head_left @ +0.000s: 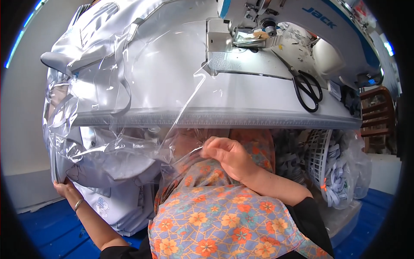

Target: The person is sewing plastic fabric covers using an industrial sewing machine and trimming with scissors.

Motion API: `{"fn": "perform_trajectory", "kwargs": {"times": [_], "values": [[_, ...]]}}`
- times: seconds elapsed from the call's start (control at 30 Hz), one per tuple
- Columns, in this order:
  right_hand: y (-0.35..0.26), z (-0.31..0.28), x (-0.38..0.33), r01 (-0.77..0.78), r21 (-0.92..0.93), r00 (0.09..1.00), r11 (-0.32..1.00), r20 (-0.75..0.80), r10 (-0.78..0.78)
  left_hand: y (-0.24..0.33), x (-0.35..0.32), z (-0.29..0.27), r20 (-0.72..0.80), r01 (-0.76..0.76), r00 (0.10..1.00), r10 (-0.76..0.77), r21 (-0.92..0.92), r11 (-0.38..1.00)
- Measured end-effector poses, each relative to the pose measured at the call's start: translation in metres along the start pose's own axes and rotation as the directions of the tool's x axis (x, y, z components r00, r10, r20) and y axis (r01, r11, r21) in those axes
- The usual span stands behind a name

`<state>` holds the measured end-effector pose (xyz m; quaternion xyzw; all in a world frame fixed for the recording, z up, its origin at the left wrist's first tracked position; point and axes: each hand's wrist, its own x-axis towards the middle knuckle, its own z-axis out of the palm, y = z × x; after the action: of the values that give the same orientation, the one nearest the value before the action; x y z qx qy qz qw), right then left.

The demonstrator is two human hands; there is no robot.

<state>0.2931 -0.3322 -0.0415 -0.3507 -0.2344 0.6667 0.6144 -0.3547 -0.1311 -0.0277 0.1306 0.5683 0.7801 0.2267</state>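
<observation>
A large transparent plastic sheet (146, 82) spreads over the left half of the sewing table (254, 93) and hangs past its front edge. My right hand (228, 156) is closed in a pinch on a gathered corner of this sheet, above my lap. Far to the left and lower, my left hand (64, 188) grips a grey-trimmed edge of the hanging material; its fingers are partly hidden. A grey strap or binding strip (123, 82) runs across the sheet. White fabric with a printed figure (108, 207) hangs below, beside my left forearm.
An industrial sewing machine (345, 39) stands at the back right, its lamp lit over the metal plate. Black-handled scissors (307, 90) lie near it. A ruler strip (215, 119) lines the front edge. At right, a white basket (318, 159) holds pale strips.
</observation>
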Motion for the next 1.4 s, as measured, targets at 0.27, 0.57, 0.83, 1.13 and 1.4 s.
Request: {"fn": "perform_trajectory", "kwargs": {"times": [0.27, 0.57, 0.83, 1.13, 1.4], "values": [[-0.015, -0.005, 0.003, -0.022, 0.065, 0.983, 0.998, -0.183, 0.033, 0.009, -0.027, 0.026, 0.037, 0.001, 0.999, -0.001, -0.006, 1.000], [-0.001, -0.005, -0.006, 0.082, 0.191, 0.982, 0.978, -0.186, -0.046, 0.019, -0.057, 0.033, 0.098, 0.019, 0.995, -0.013, -0.058, 0.998], [0.047, 0.003, 0.015, -0.265, -0.127, 0.937, 0.956, 0.202, 0.286, 0.017, -0.042, 0.026, 0.219, 0.086, 0.974, -0.058, -0.122, 0.989], [-0.010, -0.011, -0.046, -0.332, -0.362, 0.887, 0.871, 0.194, 0.419, 0.037, 0.057, 0.017, 0.267, -0.074, 0.962, 0.058, 0.050, 0.996], [-0.018, -0.012, -0.056, -0.357, -0.249, 0.922, 0.900, 0.063, 0.382, 0.042, -0.023, 0.081, 0.291, -0.170, 0.949, 0.124, 0.140, 0.975]]}}
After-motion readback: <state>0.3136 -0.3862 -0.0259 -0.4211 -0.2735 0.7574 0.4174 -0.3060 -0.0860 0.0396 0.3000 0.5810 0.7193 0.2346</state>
